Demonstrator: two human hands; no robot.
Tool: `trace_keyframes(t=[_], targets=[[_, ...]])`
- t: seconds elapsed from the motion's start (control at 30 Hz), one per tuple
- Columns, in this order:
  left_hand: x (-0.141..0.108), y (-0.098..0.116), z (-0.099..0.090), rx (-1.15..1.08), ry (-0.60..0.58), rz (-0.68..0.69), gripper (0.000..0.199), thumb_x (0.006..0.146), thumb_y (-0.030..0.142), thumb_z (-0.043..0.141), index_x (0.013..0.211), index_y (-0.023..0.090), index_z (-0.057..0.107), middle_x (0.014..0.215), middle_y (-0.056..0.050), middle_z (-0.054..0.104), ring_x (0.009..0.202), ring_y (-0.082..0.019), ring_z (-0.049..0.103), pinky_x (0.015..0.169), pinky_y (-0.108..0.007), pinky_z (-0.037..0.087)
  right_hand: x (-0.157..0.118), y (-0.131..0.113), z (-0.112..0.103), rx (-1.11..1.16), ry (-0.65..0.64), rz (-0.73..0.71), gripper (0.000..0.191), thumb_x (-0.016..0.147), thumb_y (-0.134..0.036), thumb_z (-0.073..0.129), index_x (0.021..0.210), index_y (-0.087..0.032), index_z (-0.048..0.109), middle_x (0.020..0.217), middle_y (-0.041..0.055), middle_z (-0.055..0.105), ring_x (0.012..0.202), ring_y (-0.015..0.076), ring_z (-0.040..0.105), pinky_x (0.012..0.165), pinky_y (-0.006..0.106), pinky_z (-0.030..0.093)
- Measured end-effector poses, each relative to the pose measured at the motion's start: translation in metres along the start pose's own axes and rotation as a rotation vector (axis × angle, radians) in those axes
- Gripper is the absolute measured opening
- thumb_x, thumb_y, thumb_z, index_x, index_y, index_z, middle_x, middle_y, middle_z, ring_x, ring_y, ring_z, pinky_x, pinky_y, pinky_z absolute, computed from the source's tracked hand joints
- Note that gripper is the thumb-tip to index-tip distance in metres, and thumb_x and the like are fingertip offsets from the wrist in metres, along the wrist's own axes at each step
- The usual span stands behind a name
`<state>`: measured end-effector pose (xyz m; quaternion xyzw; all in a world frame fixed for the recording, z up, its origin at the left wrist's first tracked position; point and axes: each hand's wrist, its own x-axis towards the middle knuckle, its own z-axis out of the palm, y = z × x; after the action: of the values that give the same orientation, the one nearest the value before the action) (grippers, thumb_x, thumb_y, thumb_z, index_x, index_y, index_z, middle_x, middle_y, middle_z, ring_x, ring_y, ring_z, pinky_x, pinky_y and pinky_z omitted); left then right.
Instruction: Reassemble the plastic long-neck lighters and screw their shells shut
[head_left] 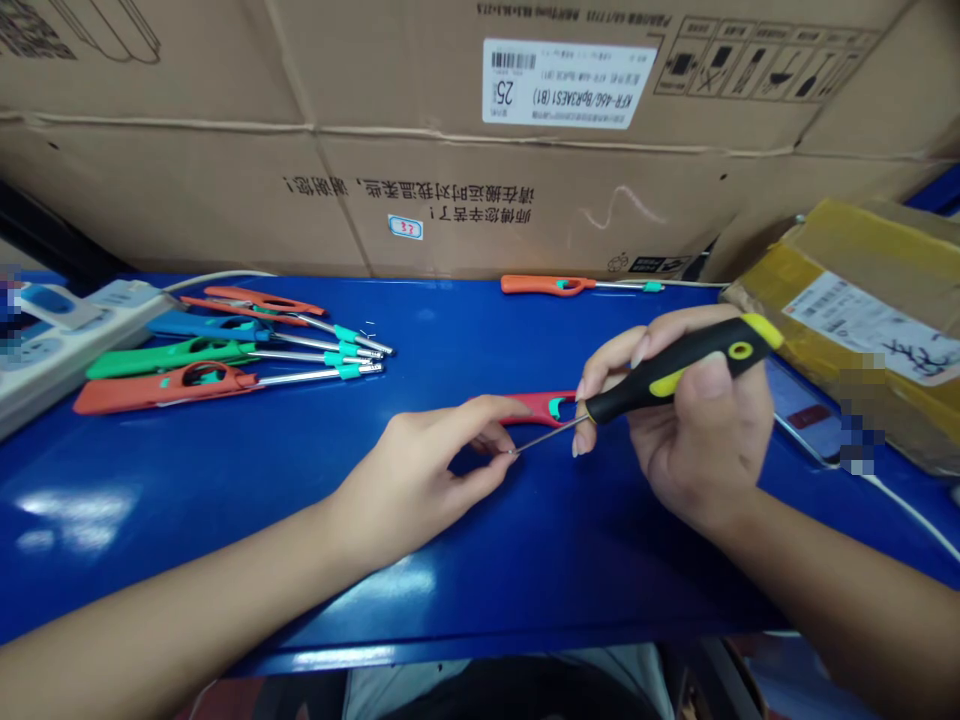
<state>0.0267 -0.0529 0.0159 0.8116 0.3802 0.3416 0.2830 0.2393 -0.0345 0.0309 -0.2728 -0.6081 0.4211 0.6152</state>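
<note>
A: The screwdriver (651,378) is held above the table (420,620), and its handle is wrapped firmly by the right grip (694,440).

B: And the direction?

A: Its long axis is slanted: the yellow butt is carried high at the right, the thin shaft is aimed down and to the left, straight at the fingertips of the left grip (427,465).

B: How is that left one set?

A: Closed, with thumb and finger pressed together right at the tip; what is pinched there is too small to be told.

B: And behind the hands?

A: A red lighter (525,407) is seen there, laid lengthwise from left to right, its ends partly hidden by fingers.

B: Over at the left, a green lighter (165,357) is fanned among others, all nozzles pointed right. At the back, an orange lighter (540,286) is laid by the big carton (420,180), its nozzle also turned right.
</note>
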Motion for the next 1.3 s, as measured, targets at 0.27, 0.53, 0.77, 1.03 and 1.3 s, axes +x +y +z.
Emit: trace_keyframes(t=[0.27,0.53,0.77,1.03,1.3], targets=[[-0.0013,-0.0009,0.0010,0.024,-0.029,-0.005,0.041,0.090,0.013,0.063,0.129,0.026,0.061,0.094,0.003,0.077,0.081,-0.011,0.074,0.080,-0.019,0.057,-0.0038,-0.0007,0.0011,-0.002,-0.049,-0.001,0.014,0.098,-0.047,0.055,0.101,-0.033,0.055,0.082,-0.0001,0.064,0.053,0.0168,0.061,0.047,0.033,0.053],[-0.0002,-0.0010,0.0002,0.074,-0.028,0.065,0.045,0.089,0.007,0.063,0.130,0.025,0.059,0.092,0.006,0.074,0.080,-0.008,0.071,0.080,-0.017,0.055,-0.0019,0.0041,-0.0016,0.044,-0.145,-0.150,0.010,0.097,-0.033,0.059,0.106,-0.028,0.058,0.082,0.0011,0.064,0.051,0.0146,0.059,0.044,0.032,0.052],[0.0002,-0.0023,-0.0011,0.062,0.055,0.111,0.038,0.090,0.006,0.066,0.124,0.021,0.060,0.095,0.006,0.074,0.083,-0.003,0.070,0.087,-0.009,0.051,0.0030,0.0039,-0.0021,0.066,-0.066,-0.164,0.005,0.098,-0.031,0.058,0.103,-0.029,0.057,0.083,0.0005,0.067,0.052,0.0145,0.061,0.046,0.033,0.053],[-0.0003,-0.0057,-0.0031,0.107,0.026,0.091,0.035,0.092,0.009,0.064,0.125,0.020,0.061,0.101,0.003,0.075,0.087,-0.006,0.071,0.086,-0.013,0.053,0.0018,0.0000,-0.0038,-0.004,-0.050,-0.108,0.009,0.097,-0.029,0.062,0.103,-0.028,0.067,0.086,0.0023,0.070,0.047,0.0123,0.056,0.038,0.033,0.046],[0.0014,-0.0089,-0.0025,0.124,0.031,0.096,0.035,0.092,0.009,0.065,0.125,0.018,0.060,0.098,0.003,0.076,0.086,-0.006,0.072,0.084,-0.013,0.053,0.0004,-0.0014,-0.0035,-0.009,-0.087,-0.105,0.012,0.097,-0.028,0.062,0.106,-0.028,0.069,0.088,0.0029,0.070,0.049,0.0122,0.057,0.039,0.033,0.047]])
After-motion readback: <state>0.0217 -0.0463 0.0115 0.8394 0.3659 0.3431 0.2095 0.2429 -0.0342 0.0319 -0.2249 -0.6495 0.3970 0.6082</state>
